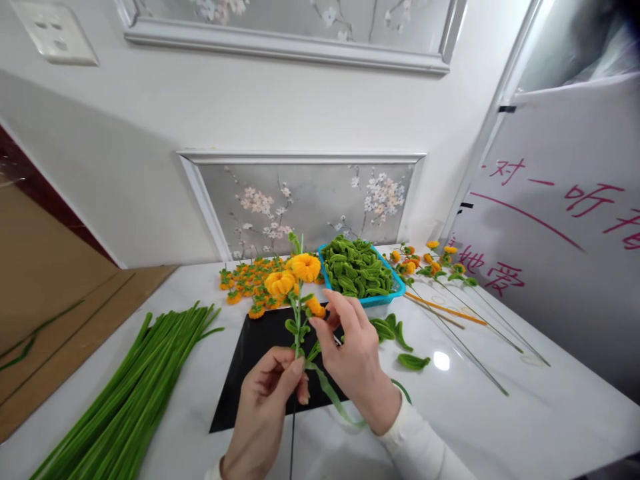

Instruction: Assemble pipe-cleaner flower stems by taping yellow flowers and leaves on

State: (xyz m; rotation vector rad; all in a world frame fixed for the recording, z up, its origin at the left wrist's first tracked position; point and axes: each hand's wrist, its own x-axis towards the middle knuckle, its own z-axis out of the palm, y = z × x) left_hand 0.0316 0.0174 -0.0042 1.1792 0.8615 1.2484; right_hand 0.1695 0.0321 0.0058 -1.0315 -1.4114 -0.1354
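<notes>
My left hand [265,400] pinches the thin stem of a chenille flower spray [296,320] upright, thumb against fingers. Puffy, ribbed orange heads [306,267] and small green leaves are bunched on it. On the spray's right side, the curled thumb and fingers of my right hand [357,347] close about the lowest orange flower [315,307]. From the stem near my left fingertips, a pale green strip of tape [333,395] loops down to the right, partly behind my right hand. A dark bare wire runs below my left hand.
A blue basket [383,300] of green chenille leaves stands at the back. Behind the spray lie many orange heads [240,280]. A black mat [235,380] is under my hands, green chenille stems [135,387] at left, loose leaves [413,362] and finished sprays [433,267] at right.
</notes>
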